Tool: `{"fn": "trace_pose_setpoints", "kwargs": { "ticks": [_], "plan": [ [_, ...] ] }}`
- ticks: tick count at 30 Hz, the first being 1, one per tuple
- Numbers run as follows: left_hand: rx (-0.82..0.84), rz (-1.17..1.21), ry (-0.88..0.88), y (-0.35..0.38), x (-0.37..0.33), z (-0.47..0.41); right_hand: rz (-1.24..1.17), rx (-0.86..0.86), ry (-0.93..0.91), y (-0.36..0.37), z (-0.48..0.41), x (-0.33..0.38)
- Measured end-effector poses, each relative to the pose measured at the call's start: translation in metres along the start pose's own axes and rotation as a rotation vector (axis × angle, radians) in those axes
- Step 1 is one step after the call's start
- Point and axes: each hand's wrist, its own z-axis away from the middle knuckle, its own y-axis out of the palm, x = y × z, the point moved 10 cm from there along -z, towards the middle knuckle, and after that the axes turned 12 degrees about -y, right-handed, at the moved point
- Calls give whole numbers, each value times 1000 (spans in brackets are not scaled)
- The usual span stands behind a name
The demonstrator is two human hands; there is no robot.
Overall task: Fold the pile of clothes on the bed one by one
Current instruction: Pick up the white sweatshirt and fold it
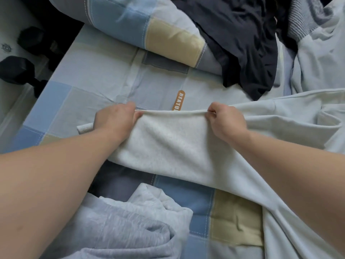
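A white fleece-lined garment [173,144] lies stretched across the patchwork bed sheet [97,75], its fuzzy inner side facing up. My left hand [115,120] grips the left end of its upper hem. My right hand [225,120] pinches the same hem further right, so the edge runs taut between them. A ribbed white cuff [85,128] pokes out to the left of my left hand. The rest of the garment trails off to the right and down under my right forearm.
A dark navy garment [242,43] lies heaped at the top right over a rolled patchwork quilt [149,28]. Pale blue-grey clothes [321,60] sit far right. A light grey garment [130,225] is bunched at the bottom. Black dumbbells [20,70] lie on the floor beyond the bed's left edge.
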Motion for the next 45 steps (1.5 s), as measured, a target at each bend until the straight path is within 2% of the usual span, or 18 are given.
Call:
{"fn": "trace_pose_setpoints", "kwargs": {
  "ticks": [3,6,8,13,16,19,23,29,33,35,38,41,45],
  "plan": [
    [-39,-44,-3,5,-14,8,-48,-42,-14,4,5,-4],
    [-119,65,97,-15,-47,15,-59,-28,-100,-5,18,-22],
    [-90,148,207,-23,-87,25,34,29,-74,-19,30,-59],
    [69,206,441,-24,-214,56,218,199,151,-67,57,-186],
    [162,163,483,-15,-282,64,320,244,232,-92,65,-244],
    [210,198,445,-9,-331,64,342,261,181,-106,60,-272],
    [125,356,389,-12,-354,62,317,194,5,-114,59,-274],
    [-97,347,161,-40,-320,33,137,-204,-77,-146,18,-234],
    [-171,268,50,-32,-304,29,176,-146,-53,-119,1,-214],
    [-261,257,113,-33,-319,46,184,-76,-58,-109,13,-228],
    [-315,367,417,-41,-366,83,144,-90,-29,-131,28,-270],
    [-199,333,574,-29,-421,101,89,6,127,-154,32,-324],
    [27,234,479,12,-455,92,56,163,173,-160,31,-353]
  ]
}}
